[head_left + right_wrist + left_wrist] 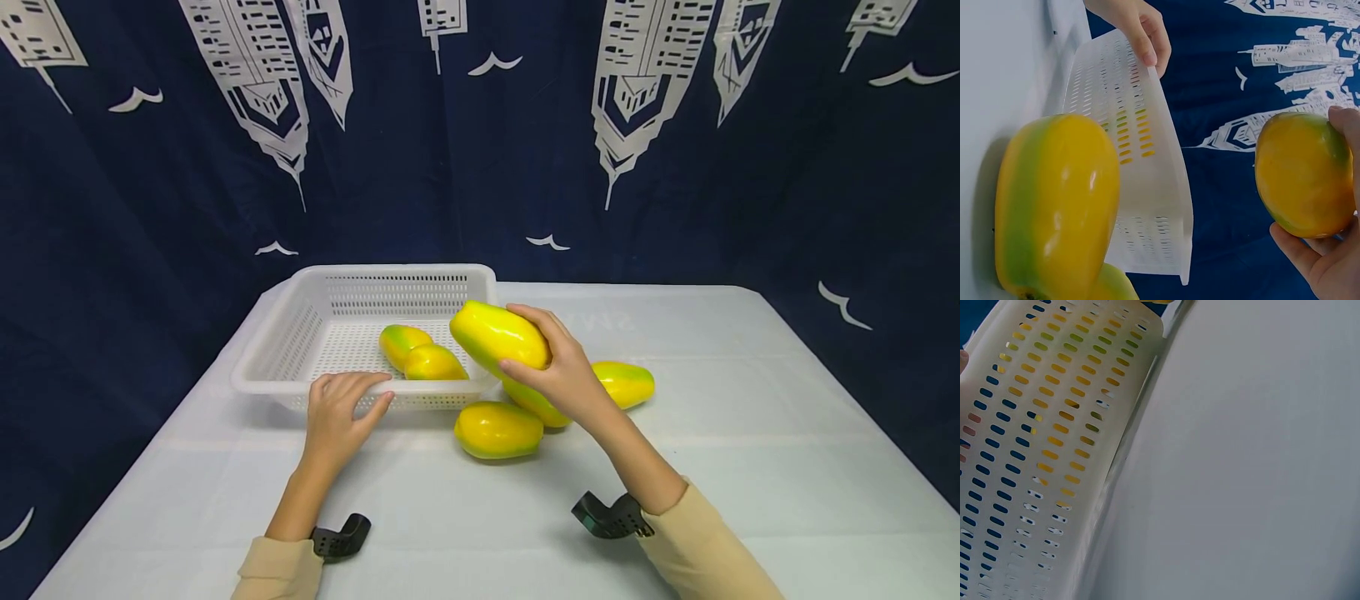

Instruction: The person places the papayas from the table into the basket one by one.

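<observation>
My right hand point(551, 362) holds a yellow-green papaya point(495, 333) up near the right front corner of the white plastic basket point(273, 386). Thumb and fingers wrap the fruit's near end, also visible in the right wrist view, where the held papaya point(1304, 175) hangs clear of the table. My left hand point(337, 417) grips the basket's front rim, fingers over the edge and thumb outside. Inside the basket lie two smaller papayas point(435, 363). The left wrist view shows the slotted basket wall point(1054, 419), with yellow fruit behind its holes.
Another papaya point(498, 431) lies on the white table in front of the basket. Two more, one partly behind my right hand and one papaya point(626, 383) farther right, rest beyond it. A dark blue printed curtain point(450, 183) hangs behind the table.
</observation>
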The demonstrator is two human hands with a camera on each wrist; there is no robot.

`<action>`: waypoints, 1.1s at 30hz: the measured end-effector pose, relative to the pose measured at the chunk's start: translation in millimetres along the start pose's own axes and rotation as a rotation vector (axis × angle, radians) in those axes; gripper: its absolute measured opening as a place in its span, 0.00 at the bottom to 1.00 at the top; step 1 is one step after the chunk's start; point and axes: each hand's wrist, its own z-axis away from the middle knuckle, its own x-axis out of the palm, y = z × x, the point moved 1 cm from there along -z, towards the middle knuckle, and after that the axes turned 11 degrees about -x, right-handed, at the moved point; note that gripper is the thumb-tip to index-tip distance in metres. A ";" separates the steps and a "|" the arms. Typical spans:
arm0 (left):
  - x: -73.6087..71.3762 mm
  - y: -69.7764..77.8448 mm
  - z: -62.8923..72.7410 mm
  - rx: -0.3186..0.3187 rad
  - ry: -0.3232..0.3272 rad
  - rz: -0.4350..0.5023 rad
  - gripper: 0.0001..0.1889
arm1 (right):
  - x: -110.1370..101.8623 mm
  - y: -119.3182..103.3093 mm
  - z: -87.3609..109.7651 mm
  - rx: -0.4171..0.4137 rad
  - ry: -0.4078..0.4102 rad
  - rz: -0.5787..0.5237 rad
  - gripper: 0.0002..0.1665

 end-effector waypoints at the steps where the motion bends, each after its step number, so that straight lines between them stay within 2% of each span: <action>1: -0.1 -0.2 0.0 0.001 0.001 0.000 0.13 | 0.8 0.4 -1.4 0.002 0.001 -0.004 0.37; 18: 1.1 -2.0 0.0 0.017 0.012 0.000 0.13 | 19.0 14.3 -24.5 0.007 0.008 0.000 0.37; 33: 0.6 -2.4 -1.1 0.014 0.008 0.002 0.13 | 47.6 28.1 -35.4 0.028 -0.010 0.049 0.37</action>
